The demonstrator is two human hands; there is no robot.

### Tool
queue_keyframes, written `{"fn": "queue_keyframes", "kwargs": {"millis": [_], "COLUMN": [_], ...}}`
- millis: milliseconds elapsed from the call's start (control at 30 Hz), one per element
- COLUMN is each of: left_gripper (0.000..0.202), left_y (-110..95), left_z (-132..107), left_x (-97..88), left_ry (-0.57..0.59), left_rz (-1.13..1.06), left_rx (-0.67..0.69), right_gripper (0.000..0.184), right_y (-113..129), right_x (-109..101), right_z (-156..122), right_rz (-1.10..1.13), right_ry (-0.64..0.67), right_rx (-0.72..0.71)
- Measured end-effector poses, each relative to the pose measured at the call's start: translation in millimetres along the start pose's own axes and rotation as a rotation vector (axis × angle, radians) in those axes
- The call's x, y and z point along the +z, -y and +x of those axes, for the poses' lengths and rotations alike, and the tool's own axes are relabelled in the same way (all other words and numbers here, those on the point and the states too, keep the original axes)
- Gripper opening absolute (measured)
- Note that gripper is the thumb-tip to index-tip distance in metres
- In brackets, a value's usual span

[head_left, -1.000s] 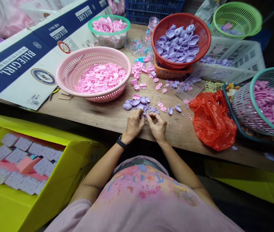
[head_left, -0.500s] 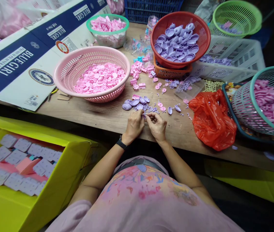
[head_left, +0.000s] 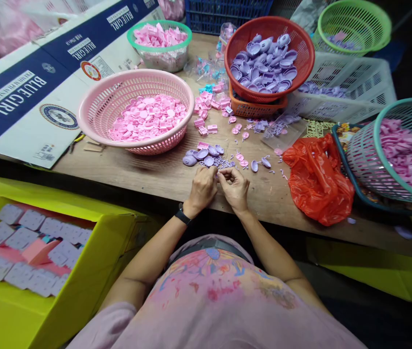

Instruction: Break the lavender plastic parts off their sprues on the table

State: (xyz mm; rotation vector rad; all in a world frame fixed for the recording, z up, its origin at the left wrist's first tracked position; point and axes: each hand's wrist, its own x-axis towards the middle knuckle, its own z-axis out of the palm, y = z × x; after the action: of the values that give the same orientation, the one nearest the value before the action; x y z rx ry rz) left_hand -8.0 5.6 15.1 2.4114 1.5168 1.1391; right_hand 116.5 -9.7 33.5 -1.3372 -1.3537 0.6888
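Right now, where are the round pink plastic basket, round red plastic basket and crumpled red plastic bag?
Round pink plastic basket [head_left: 100,104]: head view, left inner wall.
Round red plastic basket [head_left: 304,48]: head view, right inner wall.
Crumpled red plastic bag [head_left: 318,179]: head view, its middle.

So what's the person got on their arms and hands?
No gloves: the left hand and right hand are bare. A black wristband goes round the left wrist. The arms are uncovered up to the short pink sleeve of a pink T-shirt with a colourful print.
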Motion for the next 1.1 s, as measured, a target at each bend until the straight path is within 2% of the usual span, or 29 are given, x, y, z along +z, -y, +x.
{"fn": "queue_keyframes", "kwargs": {"millis": [167,267,367,467,600,767,867,933,1100], "left_gripper": [0.012,0.012,0.022,0.024,0.014,0.015,0.035,0.044,0.02], "left_y": [3.3,3.9,2.9,1.9,2.3,-2.4,-10.5,-14.3,-9.3], "left_z": [-0.1,0.1,-0.3,-1.5,-3.6,-5.2,-6.4,-7.4,-9.0], "left_x": [0.5,0.5,0.9,2.1,5.0,10.5,13.2,14.7,17.9], "left_ry": [-0.053,-0.082,-0.111,-0.123,-0.109,-0.112,-0.01,0.074,0.124], "left_rz": [-0.058,-0.066,-0.066,-0.06,-0.087,-0.151,-0.273,-0.337,-0.228], "left_rx": [-0.028,-0.087,-0.124,-0.1,-0.072,-0.103,-0.142,-0.133,-0.054], "right_gripper": [0.012,0.016,0.023,0.021,0.018,0.019,0.018,0.017,0.013], "right_y": [3.5,-0.7,-6.2,-7.7,-3.0,-2.1,-8.4,-15.0,-41.3], "right_x": [2.5,2.6,0.4,-2.2,-3.2,-7.8,-21.6,-36.1,-79.9], "right_z": [3.9,5.6,3.9,0.2,-2.7,0.4,5.0,8.5,23.9], "right_rz": [-0.038,0.087,0.187,0.104,-0.035,-0.08,-0.099,-0.173,-0.571], "right_ry": [0.045,0.093,0.108,0.075,0.042,0.044,0.074,0.046,-0.137], "right_rx": [-0.04,0.028,0.108,0.079,0.003,-0.019,-0.001,-0.011,-0.06]}}
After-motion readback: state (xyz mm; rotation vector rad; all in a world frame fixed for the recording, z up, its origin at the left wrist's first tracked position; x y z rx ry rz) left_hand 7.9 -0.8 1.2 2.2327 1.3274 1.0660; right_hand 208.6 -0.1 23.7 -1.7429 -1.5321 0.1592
